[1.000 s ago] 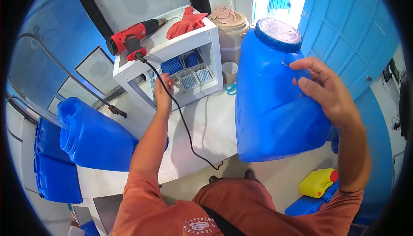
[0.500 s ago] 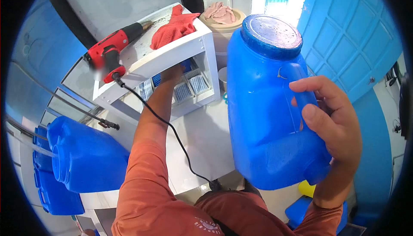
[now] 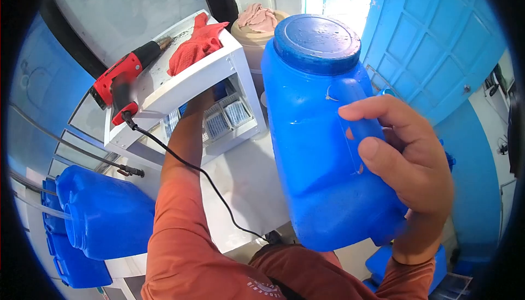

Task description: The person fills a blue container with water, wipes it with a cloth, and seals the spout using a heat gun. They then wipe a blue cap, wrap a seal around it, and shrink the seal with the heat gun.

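Note:
My right hand (image 3: 410,152) is closed around the handle of a big blue water jug (image 3: 322,163), with a round blue cap (image 3: 317,43) on its top. The jug is held up, slightly tilted, in front of me. My left forearm (image 3: 186,130) reaches into the open shelf of a white cabinet (image 3: 246,87). In there, my left hand is in shadow and its fingers are hidden. Beside it stand small white baskets (image 3: 227,117) packed with blue-and-white items.
On the cabinet top lie a red-and-black heat gun (image 3: 128,73) and a red cloth (image 3: 197,46). The gun's black cord (image 3: 219,193) runs across my left arm. At left, a hose enters an open blue jug (image 3: 109,212). A pink cloth (image 3: 257,17) tops a beige container (image 3: 251,36).
My view has shifted, so the cabinet and jug appear further left. The right hand keeps its grip on the jug, and the left arm stays inside the shelf.

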Demonstrator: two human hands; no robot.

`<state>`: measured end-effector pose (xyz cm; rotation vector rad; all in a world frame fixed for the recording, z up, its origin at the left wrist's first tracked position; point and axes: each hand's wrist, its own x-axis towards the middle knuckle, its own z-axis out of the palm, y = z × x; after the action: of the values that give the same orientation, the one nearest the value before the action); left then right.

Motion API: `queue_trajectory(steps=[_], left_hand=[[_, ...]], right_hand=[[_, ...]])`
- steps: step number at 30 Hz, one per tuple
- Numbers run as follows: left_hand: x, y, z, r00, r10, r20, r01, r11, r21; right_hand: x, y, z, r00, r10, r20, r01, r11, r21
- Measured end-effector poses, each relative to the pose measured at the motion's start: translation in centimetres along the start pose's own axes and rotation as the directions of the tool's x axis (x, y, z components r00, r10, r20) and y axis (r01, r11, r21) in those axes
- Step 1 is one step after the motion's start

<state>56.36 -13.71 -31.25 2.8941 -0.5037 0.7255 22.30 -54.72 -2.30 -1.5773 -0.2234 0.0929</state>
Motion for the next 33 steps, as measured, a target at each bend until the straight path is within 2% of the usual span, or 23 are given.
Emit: queue_trajectory(steps=[2, 3, 5, 6, 8, 9, 10, 11, 12, 14, 16, 17, 18, 19, 20, 22, 23, 25, 26, 28, 29, 32, 33], left_hand=[[-0.7, 0.2, -1.8, 0.982, -0.106, 0.154, 0.104, 0.994, 0.018], [-1.3, 0.6, -2.6, 0.982, -0.109, 0.154, 0.107, 0.994, 0.024], [-3.1, 1.3, -4.6, 0.952, -0.302, -0.050, 0.287, 0.939, -0.190], [-4.6, 1.8, -6.2, 0.951, -0.306, -0.050, 0.293, 0.940, -0.173], [-8.0, 2.7, -10.0, 0.937, -0.340, 0.075, 0.346, 0.887, -0.306], [-10.3, 2.9, -11.5, 0.933, -0.354, 0.070, 0.358, 0.888, -0.288], [-13.1, 3.4, -12.8, 0.857, -0.472, 0.208, 0.495, 0.639, -0.589], [-15.5, 4.1, -14.2, 0.774, -0.518, 0.364, 0.555, 0.277, -0.784], [-17.8, 6.2, -16.4, 0.723, -0.618, 0.308, 0.539, 0.225, -0.812], [-21.2, 11.0, -22.3, 0.623, -0.714, 0.321, 0.589, 0.157, -0.793], [-24.0, 14.3, -26.5, 0.622, -0.719, 0.311, 0.551, 0.119, -0.826], [-24.7, 15.7, -28.4, 0.630, -0.712, 0.311, 0.513, 0.080, -0.855], [-24.9, 17.4, -30.0, 0.620, -0.728, 0.294, 0.504, 0.083, -0.859], [-24.9, 19.6, -31.3, 0.687, -0.704, 0.182, 0.379, 0.134, -0.916], [-24.7, 22.1, -32.4, 0.737, -0.673, 0.068, 0.251, 0.179, -0.951], [-23.4, 28.0, -34.3, 0.714, -0.686, -0.139, 0.049, 0.248, -0.968], [-23.0, 30.7, -34.7, 0.698, -0.659, -0.281, -0.011, 0.382, -0.924], [-22.4, 35.9, -35.0, 0.667, -0.530, -0.523, -0.121, 0.616, -0.778], [-22.1, 37.7, -34.9, 0.659, -0.429, -0.618, -0.182, 0.706, -0.684], [-21.9, 39.2, -35.6, 0.784, -0.046, -0.619, -0.318, 0.827, -0.464], [-21.7, 39.8, -35.7, 0.781, -0.050, -0.622, -0.311, 0.832, -0.458], [-20.9, 41.0, -35.6, 0.807, 0.079, -0.585, -0.416, 0.780, -0.468], [-20.9, 40.7, -35.6, 0.848, 0.008, -0.530, -0.398, 0.670, -0.626]], right_hand=[[0.0, 0.2, -0.4, 1.000, -0.011, 0.029, 0.011, 1.000, -0.017], [0.1, 0.2, -0.6, 0.999, -0.021, 0.040, 0.024, 0.996, -0.089], [0.3, 0.4, -0.6, 0.997, -0.034, 0.066, 0.043, 0.988, -0.147], [0.3, 0.6, -0.3, 0.998, -0.052, 0.026, 0.056, 0.986, -0.160], [0.5, 0.1, -0.1, 0.996, -0.089, 0.001, 0.088, 0.983, -0.161], [0.6, -0.3, 0.0, 0.998, -0.062, 0.007, 0.062, 0.960, -0.272], [0.5, -0.6, 0.0, 0.999, -0.032, 0.013, 0.034, 0.924, -0.381], [0.6, -0.5, 0.0, 0.999, -0.036, 0.033, 0.046, 0.927, -0.372], [0.6, -0.1, -0.1, 0.995, -0.098, 0.012, 0.094, 0.904, -0.418], [0.5, 0.7, -0.3, 0.986, -0.164, 0.015, 0.152, 0.874, -0.461], [0.6, 0.9, -0.5, 0.848, -0.525, -0.072, 0.298, 0.584, -0.755], [0.2, 0.4, -0.5, 0.842, -0.537, -0.055, 0.321, 0.580, -0.748], [-0.4, -0.2, -0.4, 0.702, -0.713, -0.011, 0.467, 0.472, -0.748], [-1.2, -0.6, -0.4, 0.525, -0.851, 0.026, 0.584, 0.338, -0.738], [-2.7, -0.5, 0.0, 0.520, -0.853, 0.039, 0.601, 0.334, -0.726], [-6.7, -0.1, 1.2, 0.519, -0.784, 0.341, 0.847, 0.418, -0.327], [-7.7, 0.0, 2.0, 0.505, -0.786, 0.356, 0.858, 0.413, -0.305], [-8.9, 0.6, 3.5, 0.612, -0.688, 0.389, 0.784, 0.591, -0.189], [-9.0, 1.6, 3.7, 0.587, -0.699, 0.408, 0.799, 0.580, -0.157], [-9.1, 3.3, 3.3, 0.679, -0.724, 0.119, 0.734, 0.674, -0.089], [-9.3, 3.5, 2.4, 0.676, -0.726, 0.127, 0.736, 0.672, -0.081], [-9.6, 3.7, 0.0, 0.736, -0.674, 0.063, 0.676, 0.730, -0.099], [-9.5, 3.9, -0.3, 0.721, -0.689, 0.071, 0.692, 0.713, -0.107]])
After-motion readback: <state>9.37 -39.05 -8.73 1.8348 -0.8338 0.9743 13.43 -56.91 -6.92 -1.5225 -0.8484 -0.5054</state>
